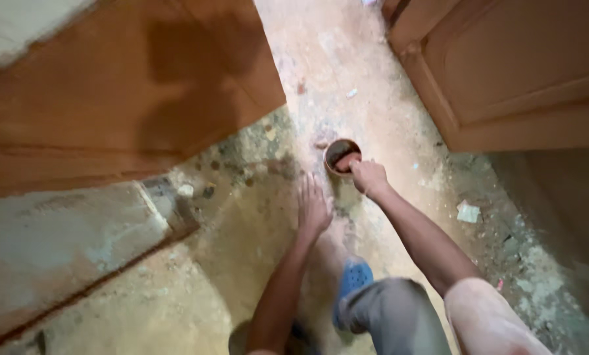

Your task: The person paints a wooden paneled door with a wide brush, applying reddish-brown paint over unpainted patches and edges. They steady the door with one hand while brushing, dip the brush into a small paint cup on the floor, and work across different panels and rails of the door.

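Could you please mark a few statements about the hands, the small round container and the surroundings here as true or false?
1. The right hand reaches into the small round brown container on the floor. True.
2. The left hand holds a hammer. False: it is spread flat on the dusty concrete floor, holding nothing.
3. A blue perforated clog shows below the hands. True.
4. The round container stands on a table. False: it sits on the floor.
5. Brown wooden panels flank the floor strip on both sides. True.
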A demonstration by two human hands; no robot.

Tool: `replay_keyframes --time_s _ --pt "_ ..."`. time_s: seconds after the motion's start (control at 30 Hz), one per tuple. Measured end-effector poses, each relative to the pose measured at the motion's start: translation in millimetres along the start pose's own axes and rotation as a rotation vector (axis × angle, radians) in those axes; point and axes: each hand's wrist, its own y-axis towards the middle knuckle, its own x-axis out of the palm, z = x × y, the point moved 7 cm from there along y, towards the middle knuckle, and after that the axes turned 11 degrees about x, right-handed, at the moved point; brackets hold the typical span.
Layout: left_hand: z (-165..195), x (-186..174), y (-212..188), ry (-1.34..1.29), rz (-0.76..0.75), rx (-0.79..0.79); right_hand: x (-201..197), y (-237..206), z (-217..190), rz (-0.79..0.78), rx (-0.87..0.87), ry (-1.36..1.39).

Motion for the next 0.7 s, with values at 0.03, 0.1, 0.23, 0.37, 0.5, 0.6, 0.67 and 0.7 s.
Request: replay_keyframes --time_s 0.03,0.1,0.23,0.37,0.5,0.6,0.67,0.7 --pt "-1.9 12.9 -0.1 -0.009 -0.026 -0.028 10.4 5.9 3.8 -0.03 0.007 0.01" --pt "-7.5 34.8 12.1 -0.013 -0.03 -0.05 29.2 14.6 12.4 0.008 -0.002 -0.002" --pt "-17.1 82.0 19.2 -0.026 0.001 -0.026 61.8 11.5 28.9 0.029 -0.037 -0.059" --pt "-31.7 112.4 12.3 -0.019 0.061 0.016 84.7 -8.1 54.0 -0.074 0.04 0.036" --pt "-52.7 115.6 3.1 -0.014 0.032 0.076 96.4 -27.1 79.3 -0.011 0.145 0.32" --pt "-74.1 101.1 -5.5 0.0 0.001 0.135 106.1 -42.6 81.3 0.083 0.101 0.65" --pt "-93.6 83.3 -13.0 0.007 -0.015 0.14 113.2 -53.5 70.5 0.065 0.046 0.947" --pt "-104.2 74.6 -20.4 0.006 -0.033 0.136 118.9 -56.9 66.0 0.037 0.118 1.016"
